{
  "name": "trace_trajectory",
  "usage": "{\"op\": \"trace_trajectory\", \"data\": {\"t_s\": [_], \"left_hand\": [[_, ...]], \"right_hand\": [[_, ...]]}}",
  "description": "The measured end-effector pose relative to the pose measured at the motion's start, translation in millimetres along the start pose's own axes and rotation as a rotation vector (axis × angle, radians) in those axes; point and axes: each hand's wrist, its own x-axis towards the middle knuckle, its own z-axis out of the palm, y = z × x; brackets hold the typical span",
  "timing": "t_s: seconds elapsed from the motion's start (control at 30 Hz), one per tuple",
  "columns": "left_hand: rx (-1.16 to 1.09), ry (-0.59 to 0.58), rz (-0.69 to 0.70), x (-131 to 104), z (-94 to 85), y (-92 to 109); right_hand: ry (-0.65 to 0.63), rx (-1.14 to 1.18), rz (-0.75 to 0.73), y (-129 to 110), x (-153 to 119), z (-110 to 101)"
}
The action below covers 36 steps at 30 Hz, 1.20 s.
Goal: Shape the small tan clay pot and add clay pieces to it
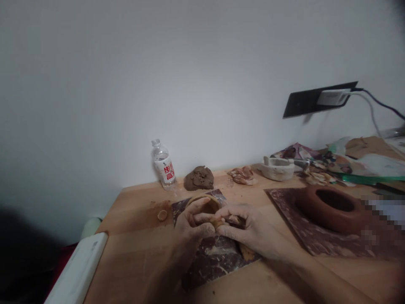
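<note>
My left hand (193,223) and my right hand (248,230) meet over a dark marbled board (218,266). Between their fingertips they pinch a small piece of yellowish-brown clay (217,223). Just behind the fingers stands a round clay bowl (210,205), its front largely hidden by my hands. Both hands are closed and dusted with dried clay. Under my right hand, a flat scrap of clay (247,252) lies on the board. A small round clay piece (162,215) rests on the wooden table to the left of my left hand.
Along the wall stand a plastic bottle (163,166), a lump of brown clay (200,178), crumpled brown material (243,175) and a whitish bowl (278,169). At right, a reddish-brown hollow vessel (330,209) sits on another board (291,215). A white power-strip-like object (79,270) lines the left edge.
</note>
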Motion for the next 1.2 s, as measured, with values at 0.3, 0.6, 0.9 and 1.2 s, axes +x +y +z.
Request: {"op": "trace_trajectory", "data": {"t_s": [0.3,0.6,0.9,1.2], "left_hand": [[0.041,0.031,-0.01,-6,8.6,13],[-0.032,-0.038,-0.016,-7,6.7,13],[-0.022,-0.039,-0.042,-8,7.1,14],[-0.049,-0.038,-0.025,-6,4.4,9]], "right_hand": [[-0.011,0.024,0.011,-3,-2,-1],[0.007,0.036,-0.044,-6,-2,-4],[0.055,-0.054,-0.075,-5,-2,-3],[0.059,0.001,-0.017,-2,0,0]]}}
